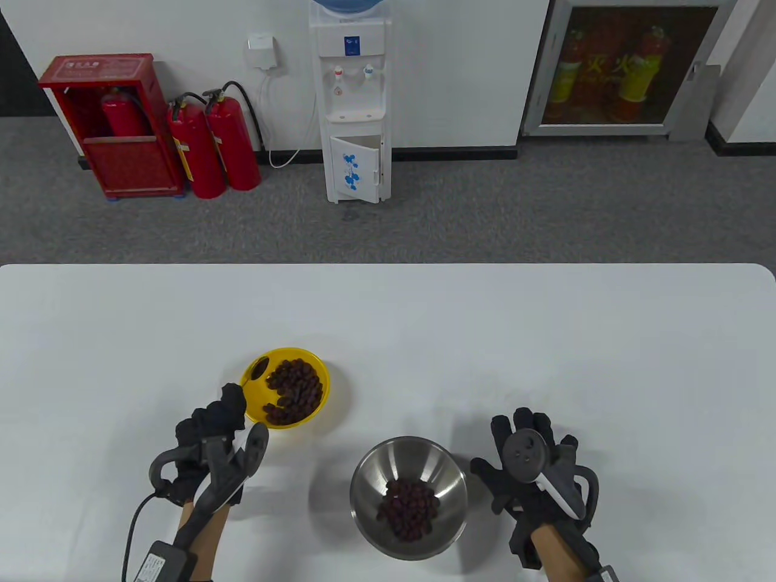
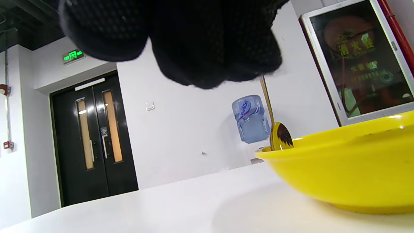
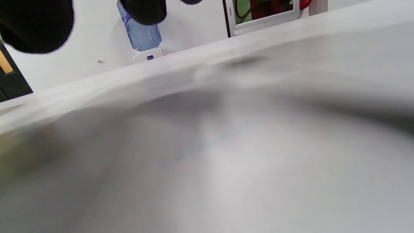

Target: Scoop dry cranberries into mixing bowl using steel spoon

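A yellow bowl (image 1: 322,388) holds dry cranberries (image 1: 295,389). My left hand (image 1: 225,407) grips the steel spoon (image 1: 259,367) by its handle, with the spoon bowl over the yellow bowl's near-left rim. In the left wrist view the spoon (image 2: 280,137) stands just behind the yellow bowl's rim (image 2: 339,155). A steel mixing bowl (image 1: 371,479) with a heap of cranberries (image 1: 408,508) sits to the right. My right hand (image 1: 521,448) rests flat on the table just right of it, fingers spread and empty. The right wrist view is filled by the blurred steel bowl wall (image 3: 226,155).
The white table (image 1: 485,339) stretches wide behind and to the right of both bowls. A cable (image 1: 130,533) trails from my left wrist at the table's near edge. A water dispenser (image 1: 354,103) and fire extinguishers (image 1: 209,145) stand far behind on the floor.
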